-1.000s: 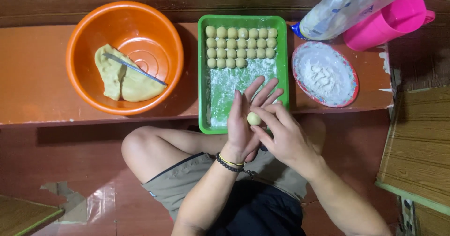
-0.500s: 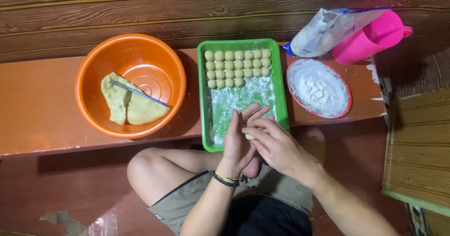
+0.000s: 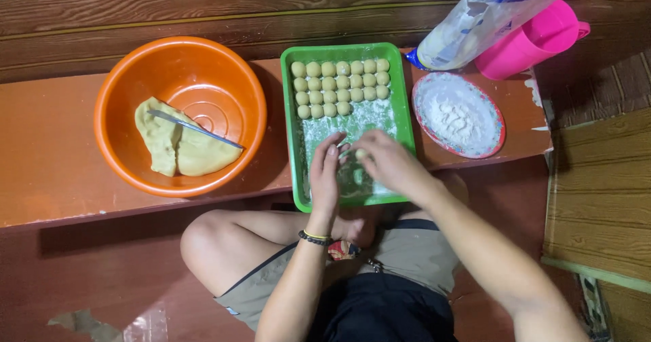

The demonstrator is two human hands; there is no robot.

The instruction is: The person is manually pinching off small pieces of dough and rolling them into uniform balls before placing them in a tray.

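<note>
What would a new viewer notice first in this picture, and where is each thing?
The big orange bowl at the left, holding yellow dough and a knife. In the middle, a green tray with neat rows of dough balls; the left hand and right hand meet over its floured near part.

The right hand (image 3: 386,162) hides most of a dough ball (image 3: 361,154) — blurred (tray (image 3: 290,145) floor beneath unseen).

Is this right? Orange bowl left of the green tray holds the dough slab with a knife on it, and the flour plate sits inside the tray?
Not quite. The head view shows the flour plate outside the green tray, on the ledge to its right, below the pink jug. The rest holds: the orange bowl sits left of the tray, with the dough slab and a knife on it.
</note>
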